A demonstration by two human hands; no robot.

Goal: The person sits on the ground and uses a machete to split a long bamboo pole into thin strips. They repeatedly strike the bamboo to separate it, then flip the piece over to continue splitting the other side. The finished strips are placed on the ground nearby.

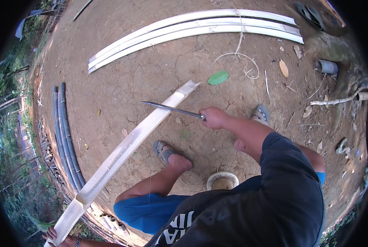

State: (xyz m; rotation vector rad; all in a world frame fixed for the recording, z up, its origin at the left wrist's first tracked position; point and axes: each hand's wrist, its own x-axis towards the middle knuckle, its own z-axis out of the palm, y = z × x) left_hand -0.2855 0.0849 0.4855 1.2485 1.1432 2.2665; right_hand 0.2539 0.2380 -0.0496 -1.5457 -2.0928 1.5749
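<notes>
A long half of split bamboo (122, 154), pale and hollow side up, runs slantwise from the lower left toward the middle of the ground. My left hand (51, 233) is closed around its near end, at the lower left edge of the picture; part of that hand is cut off. My right hand (214, 117) grips the handle of a long, thin-bladed machete (167, 108). Its blade crosses over the bamboo close to the far end, pointing left; whether it touches the surface I cannot tell. A crosswise node shows inside the bamboo nearer my left hand.
Three pale split bamboo lengths (192, 29) lie side by side at the back, a thin cord (240, 31) across them. Dark whole poles (64, 131) rest at left. A green leaf (218, 78), a round bowl-like container (222, 180) and a slipper pair (310, 15) are on the dirt.
</notes>
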